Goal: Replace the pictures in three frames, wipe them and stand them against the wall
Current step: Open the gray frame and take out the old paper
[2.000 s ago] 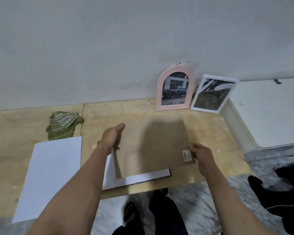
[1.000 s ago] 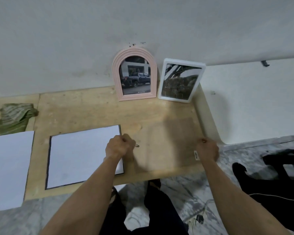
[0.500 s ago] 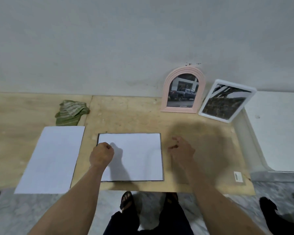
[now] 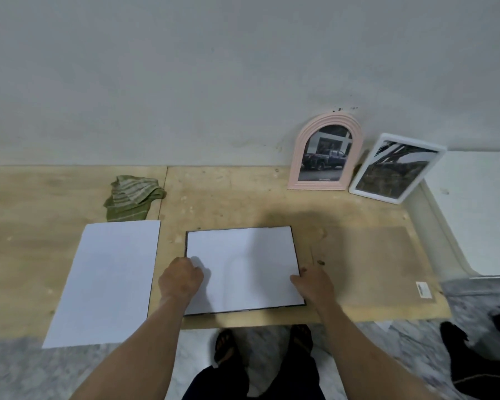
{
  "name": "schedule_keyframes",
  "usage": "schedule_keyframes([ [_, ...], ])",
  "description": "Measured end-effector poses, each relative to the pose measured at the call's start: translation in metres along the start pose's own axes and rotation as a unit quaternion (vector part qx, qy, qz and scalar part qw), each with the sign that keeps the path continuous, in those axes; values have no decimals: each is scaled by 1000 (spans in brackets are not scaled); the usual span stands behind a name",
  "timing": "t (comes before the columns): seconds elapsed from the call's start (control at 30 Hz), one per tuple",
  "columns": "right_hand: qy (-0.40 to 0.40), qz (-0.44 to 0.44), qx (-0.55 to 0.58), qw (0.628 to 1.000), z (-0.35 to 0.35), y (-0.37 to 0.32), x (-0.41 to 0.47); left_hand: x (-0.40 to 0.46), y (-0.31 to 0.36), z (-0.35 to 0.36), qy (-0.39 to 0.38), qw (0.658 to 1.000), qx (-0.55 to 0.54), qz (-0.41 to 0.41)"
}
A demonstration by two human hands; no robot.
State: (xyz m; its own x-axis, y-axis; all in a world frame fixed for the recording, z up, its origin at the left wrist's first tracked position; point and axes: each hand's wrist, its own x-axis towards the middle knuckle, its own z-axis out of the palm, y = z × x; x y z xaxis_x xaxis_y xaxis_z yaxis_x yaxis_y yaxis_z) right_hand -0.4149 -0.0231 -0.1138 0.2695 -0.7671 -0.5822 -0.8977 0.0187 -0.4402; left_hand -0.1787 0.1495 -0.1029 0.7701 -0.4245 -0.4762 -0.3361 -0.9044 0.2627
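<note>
flat black-edged frame (image 4: 243, 264) | white sheet inside | both hands at its sides

Pale wood, white paper, pink and white frames

The board (image 4: 228, 197) is light tan wood with small pale flecks, and the wall (image 4: 185, 67) behind it is dull grey-white with a few dark specks. The arched frame (image 4: 296, 157) is soft pink with ridged bands and holds a grey picture of a dark truck. The frame (image 4: 399, 138) beside it is white around a dark brown and black picture. The flat frame (image 4: 243, 264) has a thin black edge and a plain white sheet inside. The loose sheet (image 4: 107, 281) is plain white. The cloth (image 4: 130, 200) is olive green with paler stripes. The backing panel (image 4: 370, 264) is brown with a small white label. The floor (image 4: 41, 373) is grey-and-white marbled.
</note>
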Motion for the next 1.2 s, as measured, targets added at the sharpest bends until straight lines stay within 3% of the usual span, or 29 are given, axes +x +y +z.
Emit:
schedule_keyframes([
  [0.1,29,-17,-4,999,7,0,-4,1,1,2,-10,1000,-16,-3],
  [0.27,48,-39,-18,998,18,1,-6,5,-1,8,-17,989,-137,-47],
  [0.43,51,-31,-24,998,26,6,-3,13,-2,0,-39,944,-301,-127],
  [0.57,60,-12,1,998,31,7,-4,21,-7,-3,-82,912,-377,-137],
  [0.73,49,-11,19,999,25,8,-1,24,-18,1,-44,906,-404,-122],
  [0.93,27,-25,18,999,20,9,3,23,-14,1,36,957,-270,-103],
  [1.03,27,-31,23,999,18,11,2,20,-18,1,68,966,-241,-61],
  [1.13,43,-37,32,998,13,10,0,14,-23,0,43,967,-246,51],
  [1.2,68,-44,37,996,9,7,1,11,-25,-5,-3,941,-331,71],
])
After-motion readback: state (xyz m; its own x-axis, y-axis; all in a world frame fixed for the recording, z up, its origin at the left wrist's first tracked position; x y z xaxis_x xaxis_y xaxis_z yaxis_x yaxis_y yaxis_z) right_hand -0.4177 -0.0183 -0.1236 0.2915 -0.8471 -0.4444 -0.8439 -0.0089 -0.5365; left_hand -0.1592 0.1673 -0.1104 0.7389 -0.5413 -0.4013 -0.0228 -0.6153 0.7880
